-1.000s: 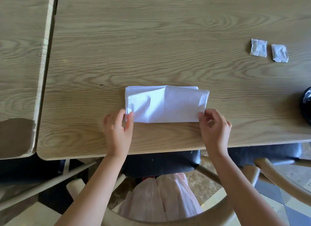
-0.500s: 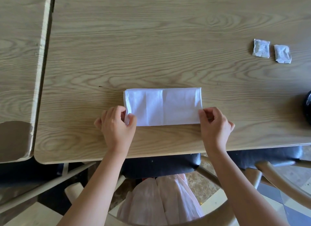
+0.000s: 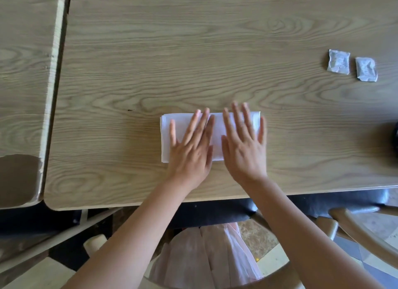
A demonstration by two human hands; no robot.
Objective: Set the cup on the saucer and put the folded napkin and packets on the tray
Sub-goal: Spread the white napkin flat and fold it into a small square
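found left hand (image 3: pixel 189 151) and right hand (image 3: pixel 243 146) spread flat, pressing folded napkin (image 3: pixel 167 138) onto surface (image 3: pixel 193 51) near its front edge, presumably to set creases. noted two packets (image 3: pixel 338 61) toward right edge. saw no tray.

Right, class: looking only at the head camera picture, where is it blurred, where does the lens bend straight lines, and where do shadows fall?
Head view: the left hand and right hand are slightly motion-blurred on the napkin; the table edges bow from wide-angle distortion; the two packets cast small shadows on their left; lighting is soft, with no strong glare.
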